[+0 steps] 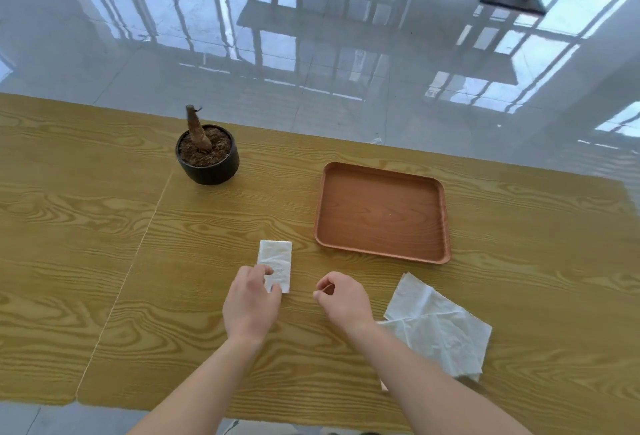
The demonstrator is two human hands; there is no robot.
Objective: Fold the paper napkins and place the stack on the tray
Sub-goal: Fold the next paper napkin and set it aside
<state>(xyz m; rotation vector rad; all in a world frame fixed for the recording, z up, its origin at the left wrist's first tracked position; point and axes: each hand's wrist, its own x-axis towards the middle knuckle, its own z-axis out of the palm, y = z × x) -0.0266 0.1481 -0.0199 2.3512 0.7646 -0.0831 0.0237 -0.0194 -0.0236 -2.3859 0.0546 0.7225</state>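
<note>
One folded napkin (pixel 277 256) lies flat on the table (pixel 104 226), just near-left of the tray (pixel 381 216). It is a narrow rectangle with its long axis running near-far.

Left hand (pixel 251 303) pinches its near end, thumb and fingers curled onto the paper. Right hand (pixel 341 299) is just right of it, off the napkin, with fingers curled, thumb tip meeting index, gripping nothing.

One tray, bare brown floor fully visible. One black pot (pixel 211 171) sits far-left, holding soil and a stub of stem.

Loose unfolded napkins (pixel 440 327) overlap near-right; sheet count unclear.
</note>
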